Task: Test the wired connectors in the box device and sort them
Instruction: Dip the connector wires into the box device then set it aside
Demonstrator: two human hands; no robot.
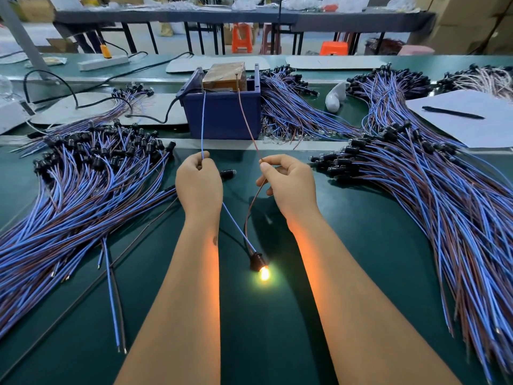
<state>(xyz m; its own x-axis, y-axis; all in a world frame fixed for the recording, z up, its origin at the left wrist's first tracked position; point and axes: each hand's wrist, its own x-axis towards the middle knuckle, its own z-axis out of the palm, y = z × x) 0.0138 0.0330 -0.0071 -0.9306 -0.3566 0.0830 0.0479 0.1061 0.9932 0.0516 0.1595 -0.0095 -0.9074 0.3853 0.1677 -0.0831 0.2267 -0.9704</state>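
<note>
Left to right. Far left on the green tabletop [361, 259] lies a big fan of blue-and-brown wired connectors, the left pile [83, 184], far too many to count. One loose pair of leads [113, 301] trails out of it toward me.

My left hand [198, 182] is curled, pinching the blue wire [203, 126] between thumb and fingers. That wire runs up to the blue box device [222, 112], which stands centre-rear, one unit, with a brownish block [224, 75] inside it. My right hand [288, 182] pinches the brown wire [247, 120] the same way, its other fingers loosely bent. Both wires meet at one black lamp connector [256, 259], which lies on the tabletop between my forearms, bulb [264, 273] lit orange. So one unit is under test and I judge it a pass.

To do this step well: I'd keep both stripped ends steady on the contacts inside the box, keep the leads apart so they don't short, and watch for a steady glow, not a flicker, before lifting away. Then it goes to the good pile; I can't tell which pile that is.

One stray black connector [227, 173] sits just beside my left hand. Behind the box is a middle pile [291, 115]. Right of it is one white bottle-like object [334, 98], then the right pile [444, 190], uncountable. Far right there is one white sheet [472, 129] with one black pen [452, 113] on it.
</note>
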